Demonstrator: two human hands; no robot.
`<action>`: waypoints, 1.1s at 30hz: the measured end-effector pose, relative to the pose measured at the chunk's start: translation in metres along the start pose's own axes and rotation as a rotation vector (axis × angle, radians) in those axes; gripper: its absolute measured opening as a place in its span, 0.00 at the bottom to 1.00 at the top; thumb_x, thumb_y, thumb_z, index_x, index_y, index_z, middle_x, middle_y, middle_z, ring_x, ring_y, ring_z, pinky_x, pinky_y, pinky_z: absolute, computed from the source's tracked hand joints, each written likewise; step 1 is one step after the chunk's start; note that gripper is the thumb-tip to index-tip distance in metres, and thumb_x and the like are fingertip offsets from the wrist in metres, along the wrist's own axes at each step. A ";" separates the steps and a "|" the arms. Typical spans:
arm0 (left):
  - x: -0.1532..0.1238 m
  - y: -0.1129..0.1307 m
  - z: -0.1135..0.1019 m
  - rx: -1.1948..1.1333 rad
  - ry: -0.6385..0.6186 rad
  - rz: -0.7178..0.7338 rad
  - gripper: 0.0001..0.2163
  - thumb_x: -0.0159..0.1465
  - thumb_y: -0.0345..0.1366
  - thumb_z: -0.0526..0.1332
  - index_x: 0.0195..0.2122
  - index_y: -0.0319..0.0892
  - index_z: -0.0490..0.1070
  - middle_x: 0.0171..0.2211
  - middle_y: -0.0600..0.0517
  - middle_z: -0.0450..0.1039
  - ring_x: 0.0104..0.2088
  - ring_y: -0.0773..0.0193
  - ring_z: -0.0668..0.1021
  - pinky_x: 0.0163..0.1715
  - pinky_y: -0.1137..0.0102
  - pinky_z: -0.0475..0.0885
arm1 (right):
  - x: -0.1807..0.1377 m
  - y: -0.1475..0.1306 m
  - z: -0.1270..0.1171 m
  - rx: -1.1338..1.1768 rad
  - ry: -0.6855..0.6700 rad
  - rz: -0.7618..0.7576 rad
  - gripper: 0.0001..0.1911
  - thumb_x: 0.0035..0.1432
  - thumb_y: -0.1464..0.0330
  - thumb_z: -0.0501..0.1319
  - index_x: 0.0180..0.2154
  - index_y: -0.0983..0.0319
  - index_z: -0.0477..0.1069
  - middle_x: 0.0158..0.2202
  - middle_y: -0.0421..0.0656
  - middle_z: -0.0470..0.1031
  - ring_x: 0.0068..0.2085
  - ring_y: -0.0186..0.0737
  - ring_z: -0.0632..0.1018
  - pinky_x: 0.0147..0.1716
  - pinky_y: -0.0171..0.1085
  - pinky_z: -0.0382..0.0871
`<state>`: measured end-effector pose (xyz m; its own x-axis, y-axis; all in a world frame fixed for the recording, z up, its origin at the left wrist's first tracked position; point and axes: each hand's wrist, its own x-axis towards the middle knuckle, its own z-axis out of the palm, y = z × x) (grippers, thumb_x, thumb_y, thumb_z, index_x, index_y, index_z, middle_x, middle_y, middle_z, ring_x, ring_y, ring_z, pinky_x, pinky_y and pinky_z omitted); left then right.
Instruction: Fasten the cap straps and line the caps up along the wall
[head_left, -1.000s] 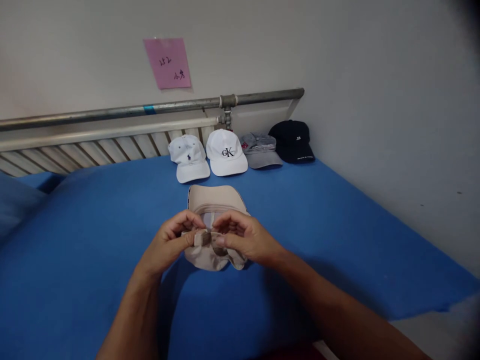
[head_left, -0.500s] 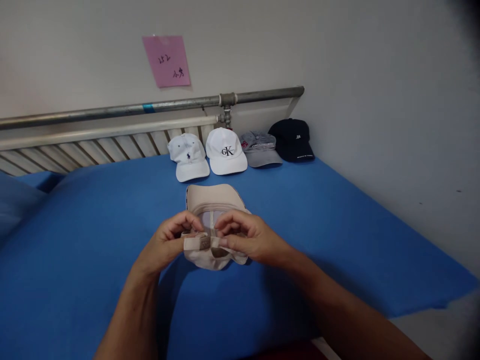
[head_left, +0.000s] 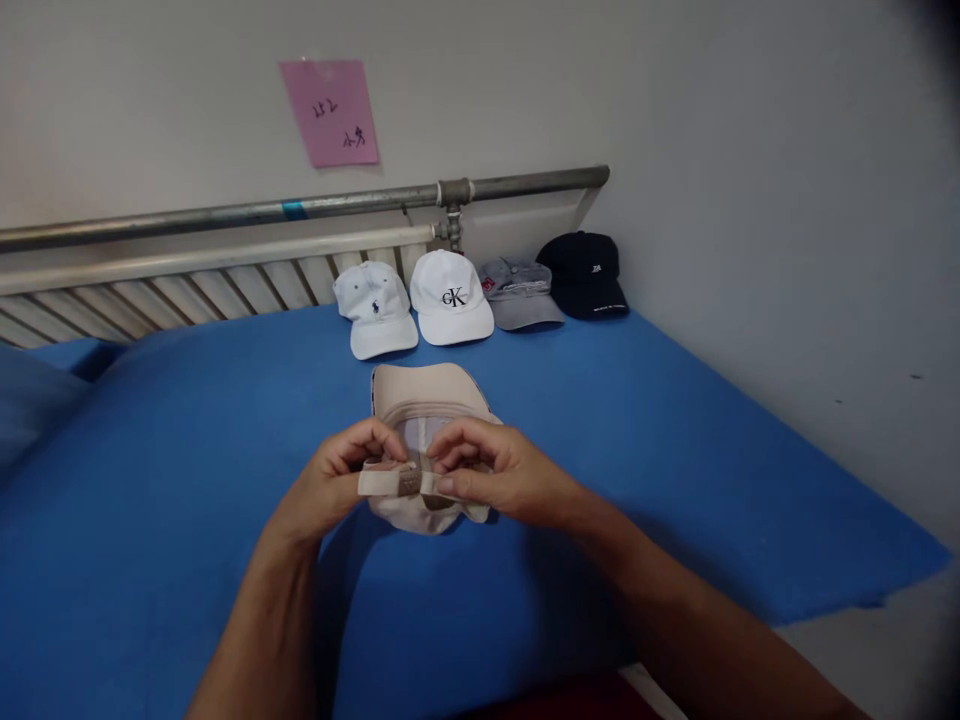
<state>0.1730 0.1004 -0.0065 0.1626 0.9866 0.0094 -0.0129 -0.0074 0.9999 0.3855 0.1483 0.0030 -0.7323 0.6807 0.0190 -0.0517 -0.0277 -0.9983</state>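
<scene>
A beige baseball cap lies upside down on the blue surface, its brim pointing away from me and its inside showing. My left hand pinches the left part of its back strap. On the other side, my right hand grips the strap's right part between thumb and fingers. Between the hands sits a brown buckle patch on the strap. The fingertips of both hands are partly hidden inside the cap.
Behind stand a white cap with a small dark logo, a white CK cap, a grey cap and a black cap. A radiator and metal pipe run along the wall; pink paper hangs above.
The strap now lies straighter across the cap's back opening, and its left end reaches slightly further left. Both hands keep their hold with little movement. The view has tilted slightly.
</scene>
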 end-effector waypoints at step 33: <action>0.001 0.004 0.006 0.054 -0.051 -0.003 0.09 0.53 0.37 0.69 0.30 0.41 0.72 0.29 0.52 0.72 0.28 0.67 0.72 0.28 0.73 0.67 | -0.001 0.004 0.011 0.013 0.012 -0.085 0.04 0.51 0.72 0.63 0.31 0.61 0.68 0.25 0.35 0.70 0.25 0.29 0.70 0.24 0.30 0.64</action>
<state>0.1791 0.1005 -0.0025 0.2126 0.9771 0.0059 0.0409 -0.0149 0.9991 0.3783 0.1397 -0.0004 -0.7167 0.6898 0.1025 -0.1221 0.0206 -0.9923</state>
